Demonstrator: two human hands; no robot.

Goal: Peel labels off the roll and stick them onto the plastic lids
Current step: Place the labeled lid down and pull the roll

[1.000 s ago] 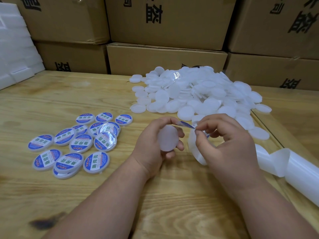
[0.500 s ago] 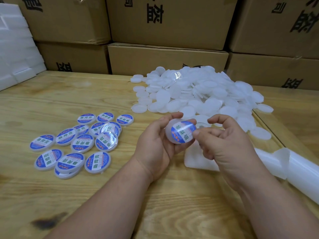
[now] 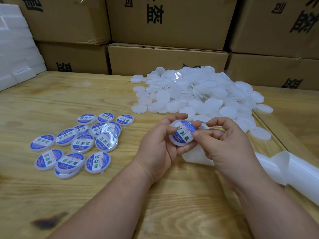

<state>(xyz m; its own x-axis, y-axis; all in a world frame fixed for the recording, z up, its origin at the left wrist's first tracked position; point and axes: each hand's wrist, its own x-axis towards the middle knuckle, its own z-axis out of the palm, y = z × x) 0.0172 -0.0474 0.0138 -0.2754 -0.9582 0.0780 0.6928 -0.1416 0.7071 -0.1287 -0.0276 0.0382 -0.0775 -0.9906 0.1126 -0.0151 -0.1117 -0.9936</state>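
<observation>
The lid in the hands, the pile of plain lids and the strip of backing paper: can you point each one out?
held lid point(image 3: 183, 133), head view, on its blue and white label.
pile of plain lids point(image 3: 203, 94), head view, middle of the heap.
backing paper point(image 3: 296, 171), head view, on the strip at the right.

Stacked cardboard boxes behind wooden table; white foam blocks left.

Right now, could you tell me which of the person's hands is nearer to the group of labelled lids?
Left. The left hand holds a lid just right of the labelled lids; the right hand is farther right, beyond it.
</observation>
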